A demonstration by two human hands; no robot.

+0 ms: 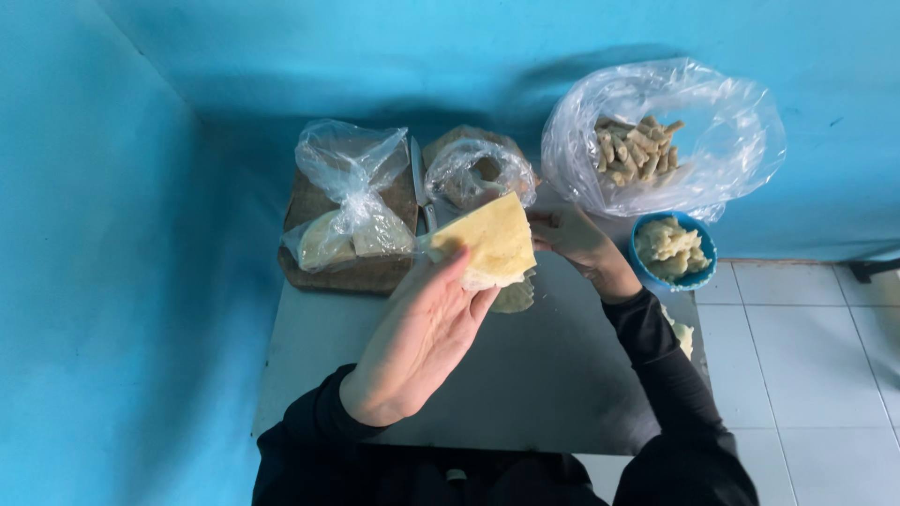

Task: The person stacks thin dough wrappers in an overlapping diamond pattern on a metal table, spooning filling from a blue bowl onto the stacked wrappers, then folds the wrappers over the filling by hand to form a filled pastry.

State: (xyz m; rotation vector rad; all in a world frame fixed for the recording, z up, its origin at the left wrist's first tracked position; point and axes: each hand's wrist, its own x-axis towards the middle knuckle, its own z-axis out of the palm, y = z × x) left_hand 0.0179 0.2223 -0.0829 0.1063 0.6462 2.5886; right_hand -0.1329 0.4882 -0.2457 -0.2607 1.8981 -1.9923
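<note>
Left hand (pixel 422 342) lifts a yellow wrapper (pixel 487 242) mid-frame, fingers pinching it flat for access; right hand (pixel 581 242) behind, grip indiscernible.

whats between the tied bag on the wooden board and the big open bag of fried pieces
In the head view, a smaller crumpled clear bag lies between the tied bag and the big open bag.

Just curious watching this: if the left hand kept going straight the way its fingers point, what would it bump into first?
The left hand holds a pale yellow sheet and points up and away. Next in line looks like the small clear bag; depth is hard to judge.
</note>
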